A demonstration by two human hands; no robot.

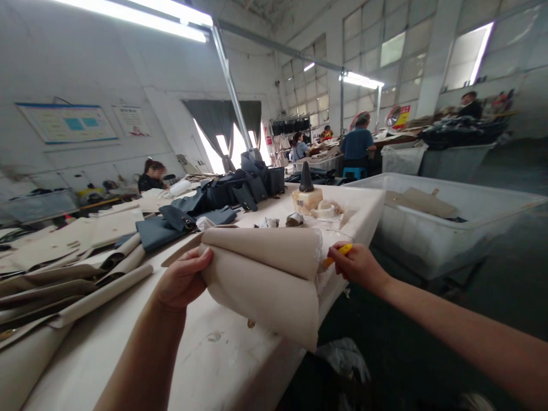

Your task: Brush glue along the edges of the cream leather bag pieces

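My left hand [185, 278] grips the left end of a folded beige leather-like piece [261, 279], thumb on top. The piece is held up over the table, its folded layers curling toward the right. At its right edge, my right hand [357, 264] is closed around a slim yellow-handled brush [345, 249]. The brush's tip is at or very near that edge and is hard to make out. Behind the piece stand a stained cream container [307, 200] with a black cone on it and a whitish roll [326, 210].
Dark blue bag pieces [214, 197] are heaped on the pale table [205, 354], with stacked beige pieces [77, 285] at left. Beyond the table's right edge stands a large white bin [445, 240]. Several people sit farther back, one in a blue shirt [358, 144].
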